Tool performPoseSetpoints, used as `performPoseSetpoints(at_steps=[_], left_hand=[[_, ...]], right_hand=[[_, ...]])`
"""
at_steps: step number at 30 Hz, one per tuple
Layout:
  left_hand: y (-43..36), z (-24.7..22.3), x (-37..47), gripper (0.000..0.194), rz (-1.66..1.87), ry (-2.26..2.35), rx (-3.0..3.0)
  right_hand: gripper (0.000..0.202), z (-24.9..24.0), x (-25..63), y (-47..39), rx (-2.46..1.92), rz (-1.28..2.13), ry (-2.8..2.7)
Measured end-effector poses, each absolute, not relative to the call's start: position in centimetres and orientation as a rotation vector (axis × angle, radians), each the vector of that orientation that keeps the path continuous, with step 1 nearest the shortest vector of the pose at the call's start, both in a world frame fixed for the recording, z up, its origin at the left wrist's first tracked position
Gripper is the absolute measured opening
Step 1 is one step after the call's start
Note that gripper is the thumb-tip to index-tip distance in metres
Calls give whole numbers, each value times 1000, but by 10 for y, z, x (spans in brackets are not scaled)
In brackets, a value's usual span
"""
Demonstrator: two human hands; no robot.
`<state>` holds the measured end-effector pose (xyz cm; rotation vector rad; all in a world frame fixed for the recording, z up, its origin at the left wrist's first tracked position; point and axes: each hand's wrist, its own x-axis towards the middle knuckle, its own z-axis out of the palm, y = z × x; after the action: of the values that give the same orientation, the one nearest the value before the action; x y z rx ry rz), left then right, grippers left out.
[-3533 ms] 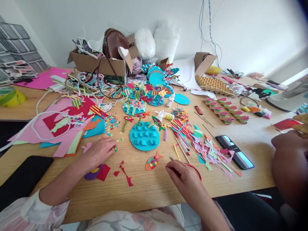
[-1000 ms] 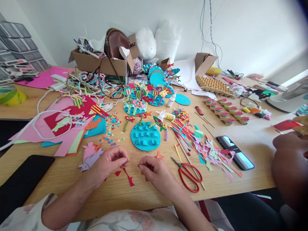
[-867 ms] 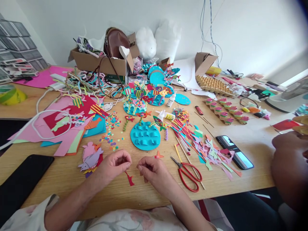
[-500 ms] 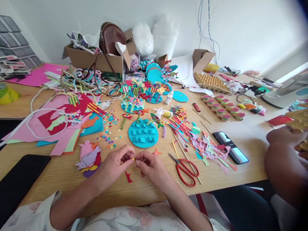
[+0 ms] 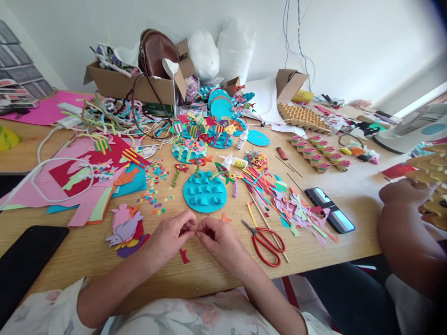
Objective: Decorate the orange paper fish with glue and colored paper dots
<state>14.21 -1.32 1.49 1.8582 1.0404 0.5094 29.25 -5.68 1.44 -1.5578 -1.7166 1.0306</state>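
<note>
My left hand [image 5: 176,229] and my right hand [image 5: 216,237] meet fingertip to fingertip above the front of the table. Both are closed in a pinch on a tiny yellow piece [image 5: 195,231], most of it hidden by the fingers; it looks like paper. Just beyond them lies a blue paper disc [image 5: 204,191] with rows of raised loops and paper fish around its far edge. A red paper scrap [image 5: 184,256] is below my hands, and an orange paper piece [image 5: 226,217] lies past my right hand. Red-handled scissors [image 5: 267,244] rest open to the right.
Paper fish cutouts [image 5: 125,228] are piled left of my hands, near a black phone-like slab [image 5: 31,260]. Glue bottles [image 5: 239,162], coloured strips and paper scraps [image 5: 296,209] lie beyond. A phone [image 5: 330,209] is at right, where another person's arm [image 5: 407,223] reaches toward egg-carton pieces [image 5: 433,172].
The view has shifted slightly, so the table's things sit a little further left. My hands stay together, and less of the yellow piece shows between the fingertips.
</note>
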Motion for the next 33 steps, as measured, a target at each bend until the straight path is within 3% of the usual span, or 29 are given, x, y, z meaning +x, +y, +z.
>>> performPoseSetpoints(at_steps=[8, 33], left_hand=[[-10, 5, 144, 11, 440, 968, 1555], [-12, 5, 154, 15, 400, 1040, 1761]], right_hand=[[12, 12, 293, -56, -1617, 978, -1700], [13, 18, 307, -61, -1677, 878, -1806]])
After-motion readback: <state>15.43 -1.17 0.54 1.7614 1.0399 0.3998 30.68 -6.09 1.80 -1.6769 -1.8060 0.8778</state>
